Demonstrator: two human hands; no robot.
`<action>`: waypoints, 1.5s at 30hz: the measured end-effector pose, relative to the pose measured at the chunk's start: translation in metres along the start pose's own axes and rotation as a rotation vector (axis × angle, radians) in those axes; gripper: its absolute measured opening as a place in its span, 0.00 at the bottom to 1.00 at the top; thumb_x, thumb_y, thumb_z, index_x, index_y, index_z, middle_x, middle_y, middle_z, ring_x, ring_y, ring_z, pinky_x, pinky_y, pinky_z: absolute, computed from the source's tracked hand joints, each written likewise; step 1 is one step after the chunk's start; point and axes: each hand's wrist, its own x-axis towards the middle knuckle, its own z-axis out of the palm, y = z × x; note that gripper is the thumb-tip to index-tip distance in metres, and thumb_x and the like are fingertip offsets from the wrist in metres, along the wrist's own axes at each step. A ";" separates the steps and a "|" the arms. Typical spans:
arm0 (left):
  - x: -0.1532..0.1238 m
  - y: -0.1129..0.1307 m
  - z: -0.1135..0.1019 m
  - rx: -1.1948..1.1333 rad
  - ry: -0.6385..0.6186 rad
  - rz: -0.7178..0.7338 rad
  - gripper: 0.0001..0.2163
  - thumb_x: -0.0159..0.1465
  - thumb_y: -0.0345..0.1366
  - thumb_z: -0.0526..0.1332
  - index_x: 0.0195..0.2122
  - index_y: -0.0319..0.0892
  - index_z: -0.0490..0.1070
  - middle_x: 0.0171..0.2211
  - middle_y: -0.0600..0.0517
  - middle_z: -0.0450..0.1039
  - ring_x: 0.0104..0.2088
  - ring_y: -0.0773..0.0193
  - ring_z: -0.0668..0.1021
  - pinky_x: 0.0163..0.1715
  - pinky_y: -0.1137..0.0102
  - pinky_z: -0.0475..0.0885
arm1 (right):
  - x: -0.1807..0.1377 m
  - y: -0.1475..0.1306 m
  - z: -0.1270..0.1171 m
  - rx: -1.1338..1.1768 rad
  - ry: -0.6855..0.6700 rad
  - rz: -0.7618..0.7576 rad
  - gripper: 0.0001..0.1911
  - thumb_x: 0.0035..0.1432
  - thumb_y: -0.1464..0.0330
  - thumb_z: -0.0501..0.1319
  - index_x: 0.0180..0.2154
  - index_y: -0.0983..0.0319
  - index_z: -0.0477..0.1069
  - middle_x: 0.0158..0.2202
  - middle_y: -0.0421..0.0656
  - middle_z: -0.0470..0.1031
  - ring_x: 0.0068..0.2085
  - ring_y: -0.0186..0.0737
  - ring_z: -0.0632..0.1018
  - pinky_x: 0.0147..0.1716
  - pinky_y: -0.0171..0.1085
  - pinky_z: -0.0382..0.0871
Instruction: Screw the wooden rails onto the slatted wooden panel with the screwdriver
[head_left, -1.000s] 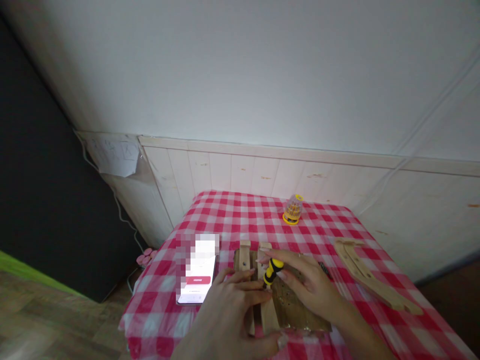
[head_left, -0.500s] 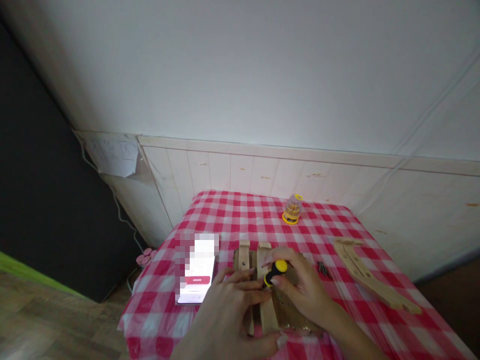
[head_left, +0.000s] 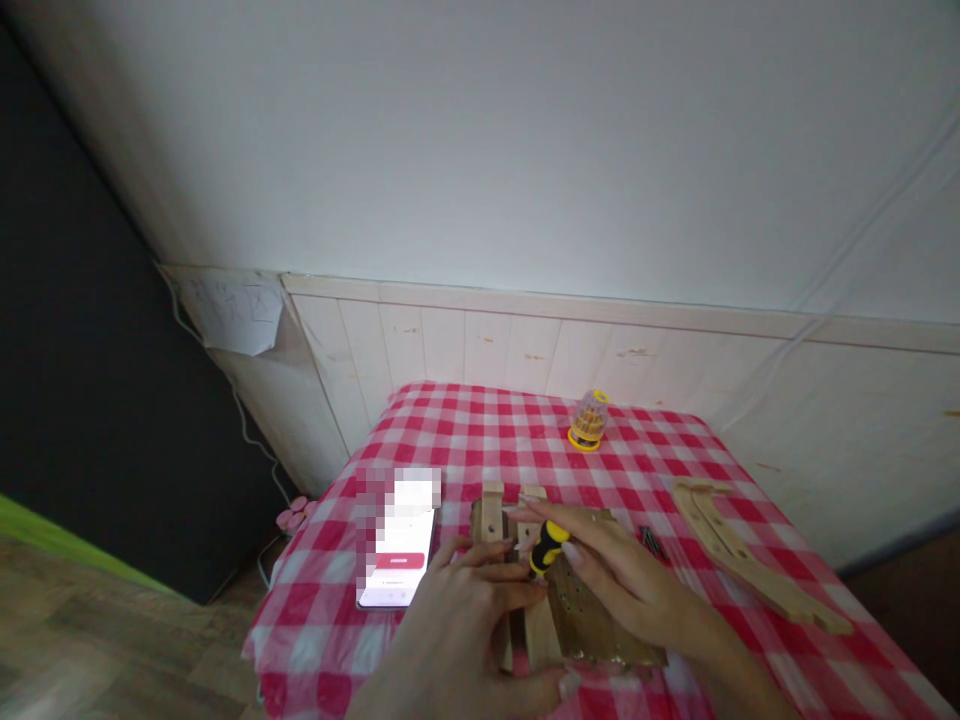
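Note:
A small black-and-yellow screwdriver (head_left: 549,548) stands tilted over a pale wooden strip (head_left: 538,630). My right hand (head_left: 630,570) is at its handle, thumb on one side and long, fairly straight fingers reaching over the other. My left hand (head_left: 472,620) holds the strip down, its fingertips beside the screwdriver's lower end and its thumb near the strip's close end. The tip itself is hidden by my fingers. Parallel to this strip lies a second wooden strip (head_left: 492,520) with a dark hole or screw. Under both is a brown, taped-looking board (head_left: 600,620).
A lit phone (head_left: 397,560) lies left of the board. Several dark screws (head_left: 651,542) and curved wooden pieces (head_left: 735,550) are on the right. A clear, yellow-based bit holder (head_left: 590,420) stands at the back of the red checked tablecloth (head_left: 480,425), near the wall.
My right hand's fingers have straightened and slid forward across the screwdriver handle, which was gripped more tightly before. My left hand keeps its place. The view has shifted slightly.

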 end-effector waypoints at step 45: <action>0.003 0.005 -0.004 0.000 -0.065 -0.034 0.15 0.58 0.46 0.75 0.44 0.49 0.84 0.49 0.49 0.84 0.58 0.41 0.79 0.54 0.52 0.75 | 0.002 0.011 0.024 -0.231 0.415 0.056 0.15 0.64 0.53 0.65 0.35 0.57 0.71 0.26 0.40 0.79 0.25 0.39 0.80 0.24 0.35 0.73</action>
